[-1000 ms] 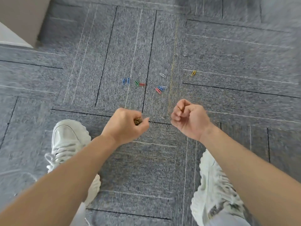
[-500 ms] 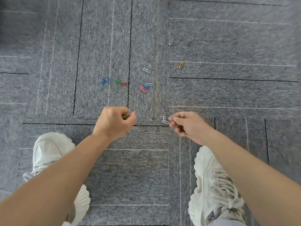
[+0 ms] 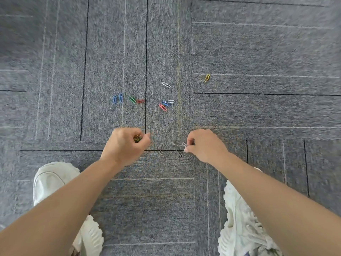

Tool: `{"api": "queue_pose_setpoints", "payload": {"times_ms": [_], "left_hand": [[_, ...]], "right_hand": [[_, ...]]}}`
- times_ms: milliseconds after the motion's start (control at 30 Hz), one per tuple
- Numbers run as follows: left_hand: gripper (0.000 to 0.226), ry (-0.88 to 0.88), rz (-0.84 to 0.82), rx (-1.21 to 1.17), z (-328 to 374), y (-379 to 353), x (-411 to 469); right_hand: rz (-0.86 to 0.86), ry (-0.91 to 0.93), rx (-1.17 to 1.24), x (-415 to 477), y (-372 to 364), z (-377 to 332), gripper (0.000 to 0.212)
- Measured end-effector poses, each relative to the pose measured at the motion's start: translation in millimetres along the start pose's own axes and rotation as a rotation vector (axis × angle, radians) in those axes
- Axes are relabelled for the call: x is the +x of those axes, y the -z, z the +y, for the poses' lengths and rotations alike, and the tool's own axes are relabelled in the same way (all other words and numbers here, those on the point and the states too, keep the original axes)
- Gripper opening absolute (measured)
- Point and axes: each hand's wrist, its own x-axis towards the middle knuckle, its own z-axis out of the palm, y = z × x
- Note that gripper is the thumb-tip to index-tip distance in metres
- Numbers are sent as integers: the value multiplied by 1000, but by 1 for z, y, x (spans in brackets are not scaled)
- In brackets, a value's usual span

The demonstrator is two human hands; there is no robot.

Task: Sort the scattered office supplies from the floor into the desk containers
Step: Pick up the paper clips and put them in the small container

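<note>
Coloured paper clips lie scattered on the grey carpet: two blue clips (image 3: 117, 98), a green clip (image 3: 132, 99) beside a red clip (image 3: 140, 101), a red, blue and white cluster (image 3: 165, 104), a lone white clip (image 3: 166, 85) and a yellow clip (image 3: 207, 77) farther right. My left hand (image 3: 125, 146) is curled round a small bunch of clips (image 3: 137, 138). My right hand (image 3: 204, 145) pinches a white clip (image 3: 184, 144) just above the floor. Two dark clips (image 3: 159, 151) (image 3: 179, 152) lie on the carpet between my hands.
My two white sneakers stand on the carpet tiles, the left shoe (image 3: 51, 180) at lower left and the right shoe (image 3: 241, 224) at lower right. No container or desk shows in this view.
My right hand went from a raised fist down to the floor and pinched a white clip. The left hand kept its bunch of clips. The view tilted down and left, losing the desk corner.
</note>
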Motion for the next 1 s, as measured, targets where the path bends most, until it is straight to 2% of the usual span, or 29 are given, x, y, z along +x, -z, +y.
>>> {"api": "queue_pose_setpoints", "payload": {"times_ms": [100,200,333,367,433,500,667,733,833,933,1000], "left_hand": [[47,22,-8,-28,-3,4,0],[47,20,-14,-36,-7,6,0],[48,18,-18,-36,-8,6,0],[48,25,-17,-31,-7,5,0],[49,32,-8,-24,-7,5,1],[49,41,-4,-26,-6,4,1],[49,60,-11,-42,-5,4,1],[48,67,-28,-54,-5,4,1],[46,84,-50,-63,-6,4,0],[45,106,-66,-66,-6,4,0],[46,117,-61,-62,-6,3,1]], "right_hand": [[-22,38,-6,-1,-4,2,23],[77,61,235,-7,-6,7,21],[-15,11,729,-14,5,12,28],[-45,15,895,-14,9,11,27],[-157,-105,1411,-14,13,8,16],[-197,-135,1691,-12,12,5,10],[-140,-150,1840,-7,7,5,19],[-121,-172,1868,-7,7,10,16],[-110,-350,1918,-7,8,15,10],[-167,-547,1987,-9,6,17,19],[-232,-578,1980,-12,3,19,27]]}}
